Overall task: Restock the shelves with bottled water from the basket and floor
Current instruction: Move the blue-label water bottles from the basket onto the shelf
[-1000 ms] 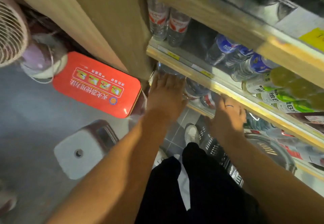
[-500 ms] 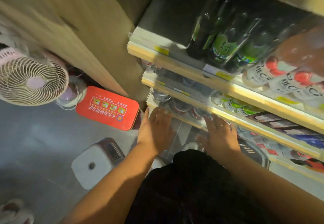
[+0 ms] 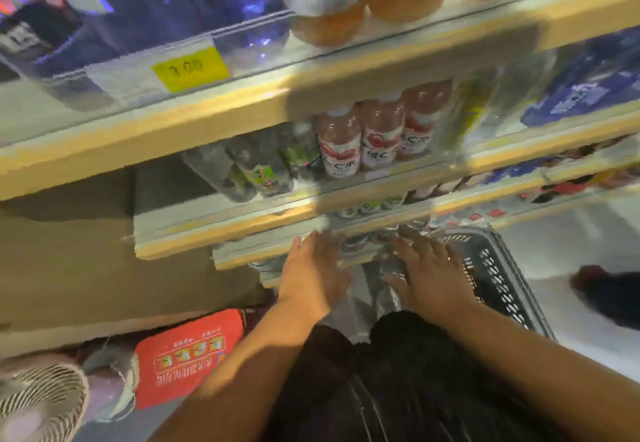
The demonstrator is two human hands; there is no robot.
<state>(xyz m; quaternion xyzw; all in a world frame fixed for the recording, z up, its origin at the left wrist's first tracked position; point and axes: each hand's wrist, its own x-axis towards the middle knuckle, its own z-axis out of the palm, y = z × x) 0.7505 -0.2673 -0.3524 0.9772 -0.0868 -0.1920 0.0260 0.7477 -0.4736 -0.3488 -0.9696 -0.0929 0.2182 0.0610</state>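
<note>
My left hand (image 3: 313, 275) and my right hand (image 3: 429, 277) reach down side by side toward the lowest shelf (image 3: 242, 258), fingers spread, nothing visibly held. Water bottles (image 3: 367, 242) with red labels lie just beyond my fingertips under the shelf edge, blurred. A clear pack of bottles (image 3: 377, 285) shows between my hands near the floor. The dark plastic basket (image 3: 498, 275) sits on the floor right of my right hand.
Upper shelves (image 3: 311, 95) hold pink, green and blue drink bottles. A red tin (image 3: 188, 358) and a white fan (image 3: 38, 400) sit on the floor at lower left. A dark shape (image 3: 609, 296) lies on the floor at right. My dark trousers fill the bottom centre.
The view has tilted upward, revealing higher shelves. Both hands have stayed low at the bottom shelf and drawn slightly back from it, fingers now spread.
</note>
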